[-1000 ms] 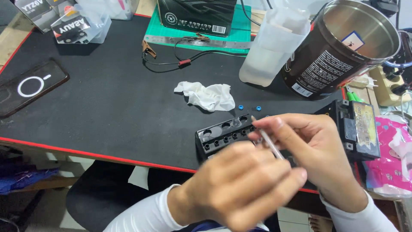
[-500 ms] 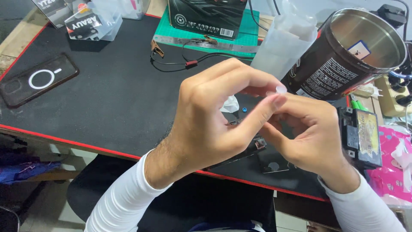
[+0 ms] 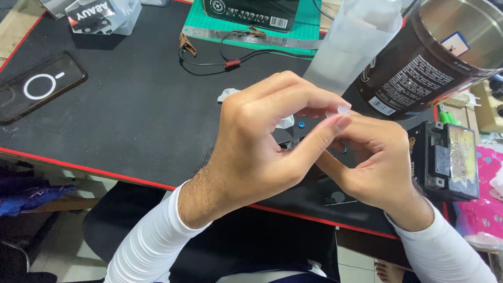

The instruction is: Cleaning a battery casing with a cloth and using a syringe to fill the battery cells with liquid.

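Observation:
My two hands are raised close together above the black desk mat (image 3: 131,120). My left hand (image 3: 262,147) is in front, its thumb and forefinger pinched together at the tips, and I see nothing between them. That pinch rests against a finger of my right hand (image 3: 380,162). My right hand's fingers curl inward and their tips are hidden behind the left hand. Under the hands lies a black plastic piece, mostly covered. A small blue cap (image 3: 301,124) and a crumpled white tissue (image 3: 226,94) peek out beside them.
A small black battery (image 3: 450,160) lies at the right, with a dark tin can (image 3: 419,68) and a translucent bottle (image 3: 351,42) behind it. Clip wires (image 3: 225,63), a green cutting mat (image 3: 309,21), a phone (image 3: 36,86) and a clear box (image 3: 99,15) lie further back.
Both hands have risen from the black plastic piece toward the camera. The thin white strip my right hand held a second ago is no longer visible.

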